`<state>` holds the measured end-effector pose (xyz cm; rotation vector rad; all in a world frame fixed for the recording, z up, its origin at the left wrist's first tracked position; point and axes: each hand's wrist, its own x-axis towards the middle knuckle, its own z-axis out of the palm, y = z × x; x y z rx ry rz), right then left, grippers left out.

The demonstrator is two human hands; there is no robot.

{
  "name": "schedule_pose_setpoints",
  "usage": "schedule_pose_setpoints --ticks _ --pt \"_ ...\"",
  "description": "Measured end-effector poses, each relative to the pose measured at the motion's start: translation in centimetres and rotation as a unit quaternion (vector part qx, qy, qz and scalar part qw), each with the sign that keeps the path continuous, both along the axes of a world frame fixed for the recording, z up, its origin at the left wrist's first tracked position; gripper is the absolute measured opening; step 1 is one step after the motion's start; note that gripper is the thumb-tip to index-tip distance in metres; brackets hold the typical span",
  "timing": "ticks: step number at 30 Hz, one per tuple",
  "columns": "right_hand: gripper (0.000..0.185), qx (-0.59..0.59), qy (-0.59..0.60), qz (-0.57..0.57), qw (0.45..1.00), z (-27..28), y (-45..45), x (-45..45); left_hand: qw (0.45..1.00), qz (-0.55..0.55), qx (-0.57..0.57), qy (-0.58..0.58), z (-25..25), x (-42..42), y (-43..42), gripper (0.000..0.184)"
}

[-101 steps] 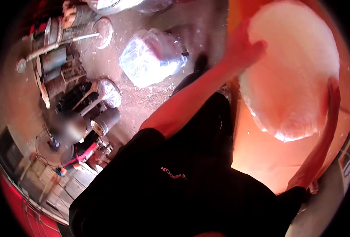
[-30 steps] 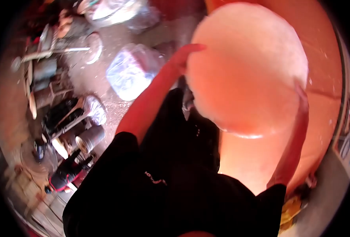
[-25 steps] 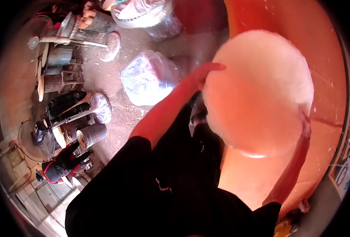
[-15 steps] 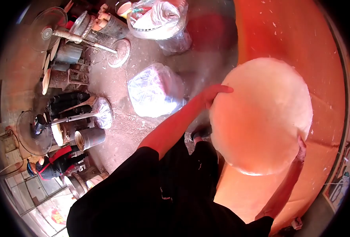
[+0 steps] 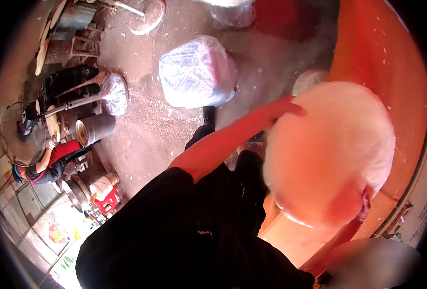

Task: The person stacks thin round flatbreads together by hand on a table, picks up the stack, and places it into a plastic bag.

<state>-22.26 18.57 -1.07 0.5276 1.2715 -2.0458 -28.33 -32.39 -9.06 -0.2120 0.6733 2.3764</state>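
I hold a large, round, pale disc (image 5: 329, 149) with both hands; its exact material I cannot tell. My left hand (image 5: 285, 110) grips its upper-left edge, the thumb lying over the top face. At the lower right, my right hand (image 5: 364, 204) has its thumb on the rim while the other fingers are hidden underneath. Beneath and beyond the disc lies an orange surface (image 5: 382, 62) dotted with pale flecks. A smaller pale round object (image 5: 308, 82) shows just past the disc's far edge.
A plastic-wrapped bundle (image 5: 196, 72) rests on the floor to the left. Farther left are a standing fan (image 5: 25, 132), a metal bucket (image 5: 96, 130), a red stool (image 5: 107, 201) and another person (image 5: 49, 166). A blurred grey round shape (image 5: 374, 262) appears at the lower right.
The disc has shifted slightly right and down in view, still in both hands. My view has turned, with a foot now showing beside the bundle and a blurred round shape at lower right.
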Motion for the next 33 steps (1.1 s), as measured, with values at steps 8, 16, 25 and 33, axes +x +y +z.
schedule_pose_setpoints --ticks 8,16,25,33 --pt "0.048 0.164 0.041 0.009 0.986 -5.0 -24.7 -4.8 0.978 0.182 0.038 -0.091 -4.9 10.4 -19.8 0.07" --pt "0.051 0.053 0.009 0.172 0.984 -17.5 -52.3 -11.8 0.914 0.327 -0.106 -0.218 -12.4 15.9 -38.7 0.022" --pt "0.051 0.03 -0.067 0.216 0.974 -34.4 -64.1 -10.9 0.908 0.279 -0.133 -0.283 -28.8 21.1 -51.7 0.051" --pt "0.046 0.054 -0.055 0.23 0.97 -33.9 -64.6 -12.7 0.896 0.311 -0.192 -0.251 -27.6 19.3 -50.2 0.057"
